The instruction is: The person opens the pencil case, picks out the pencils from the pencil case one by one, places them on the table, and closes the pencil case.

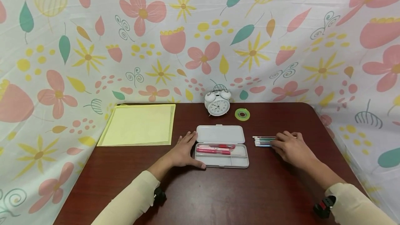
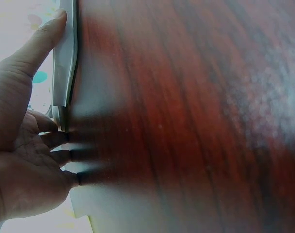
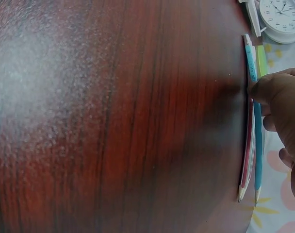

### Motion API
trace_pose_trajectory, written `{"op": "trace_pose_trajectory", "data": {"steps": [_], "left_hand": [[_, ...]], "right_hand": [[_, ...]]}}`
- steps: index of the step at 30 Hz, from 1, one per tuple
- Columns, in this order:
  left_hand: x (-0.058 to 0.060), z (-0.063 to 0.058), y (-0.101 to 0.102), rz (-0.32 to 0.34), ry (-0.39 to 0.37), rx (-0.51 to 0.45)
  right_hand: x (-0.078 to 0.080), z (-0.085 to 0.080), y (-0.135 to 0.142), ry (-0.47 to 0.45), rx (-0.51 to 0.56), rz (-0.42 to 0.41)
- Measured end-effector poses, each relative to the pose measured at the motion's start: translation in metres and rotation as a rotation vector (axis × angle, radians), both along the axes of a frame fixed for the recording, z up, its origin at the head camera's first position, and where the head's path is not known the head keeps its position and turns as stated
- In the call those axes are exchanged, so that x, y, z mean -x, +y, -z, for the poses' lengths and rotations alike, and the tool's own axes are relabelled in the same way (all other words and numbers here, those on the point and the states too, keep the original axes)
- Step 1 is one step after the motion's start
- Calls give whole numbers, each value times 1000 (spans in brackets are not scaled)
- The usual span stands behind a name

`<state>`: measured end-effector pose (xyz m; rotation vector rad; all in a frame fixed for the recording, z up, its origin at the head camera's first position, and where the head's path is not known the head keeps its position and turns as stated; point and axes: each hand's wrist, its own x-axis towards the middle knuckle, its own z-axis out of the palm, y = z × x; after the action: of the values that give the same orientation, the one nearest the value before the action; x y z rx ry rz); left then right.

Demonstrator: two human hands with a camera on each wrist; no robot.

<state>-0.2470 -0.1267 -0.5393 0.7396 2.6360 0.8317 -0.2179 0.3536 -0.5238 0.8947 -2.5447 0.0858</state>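
The left hand (image 1: 182,152) rests spread at the left side of an open white pencil case (image 1: 220,134). Its thumb lies at the case's front left corner, and its fingers reach toward the hinge side. Inside the rear compartment lie several pink and red pens (image 1: 215,151); the front compartments show bare. To the right of the case, several pencils (image 1: 261,141) lie side by side on the table. Over their right ends, the right hand (image 1: 292,148) pinches a blue pencil (image 3: 258,145) with thumb and fingers. The right wrist view shows a red-striped pencil (image 3: 247,160) beside it.
Behind the case stand a white twin-bell alarm clock (image 1: 218,103) and a green tape roll (image 1: 242,114). Yellow paper sheets (image 1: 139,126) lie at the back left of the dark wooden table (image 1: 218,193). A floral cloth (image 1: 200,27) hangs behind the table.
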Motion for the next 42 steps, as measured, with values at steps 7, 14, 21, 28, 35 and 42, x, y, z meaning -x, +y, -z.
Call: {"op": "trace_pose_trajectory", "data": {"steps": [7,14,21,28,35,42], "left_hand": [[-2,-3,1,-2,6,3],[-10,-20,5,-3,-32,25],[-10,-22,7,-10,-30,60],[-9,-22,6,-9,-29,67],[-9,-21,5,-1,-35,51],[-7,-14,3,-2,-25,11]], "right_hand": [[-1,0,0,7,10,7],[-2,2,0,8,13,17],[-3,3,0,2,18,28],[-1,0,-8,-13,59,33],[2,-8,-34,-79,114,43],[2,-14,-68,-153,149,-10]]}}
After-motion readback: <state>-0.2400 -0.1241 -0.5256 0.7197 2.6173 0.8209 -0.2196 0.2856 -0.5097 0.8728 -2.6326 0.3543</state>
